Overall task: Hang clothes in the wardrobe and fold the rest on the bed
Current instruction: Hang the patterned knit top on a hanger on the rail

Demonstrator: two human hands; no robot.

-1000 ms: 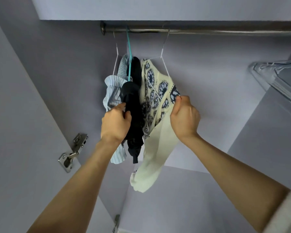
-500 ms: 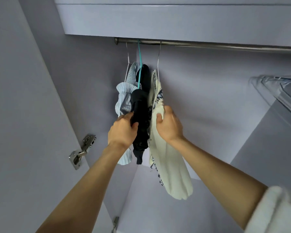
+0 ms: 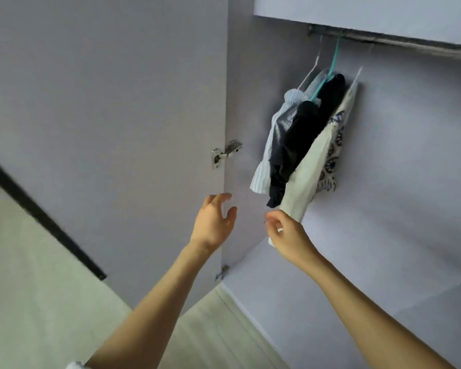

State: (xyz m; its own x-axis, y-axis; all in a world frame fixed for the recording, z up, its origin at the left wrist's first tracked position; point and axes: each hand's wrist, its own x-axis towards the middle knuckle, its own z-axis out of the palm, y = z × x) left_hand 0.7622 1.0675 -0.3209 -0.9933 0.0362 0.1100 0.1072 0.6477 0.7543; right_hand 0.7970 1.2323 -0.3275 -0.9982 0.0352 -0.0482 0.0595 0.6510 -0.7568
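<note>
I judged the hanging part well along: three garments hung from the wardrobe rail, up and to the right of both hands. A pale blue striped shirt hung nearest the wardrobe's side wall, a dark navy garment on a teal hanger next to it, and a cream top with a blue print last in the row. My left hand was empty, fingers spread loosely, apart from the clothes. My right hand sat just below the cream top, fingers loosely curled at its lower hem; whether it gripped the cloth or only brushed it, I could not tell.

No bed was in view, so the folding looked not yet begun as far as I could see. The open wardrobe door stood close beside my left hand, with a metal hinge above it. The pale floor showed below. Nothing blocked the rail, which ran on to the right.
</note>
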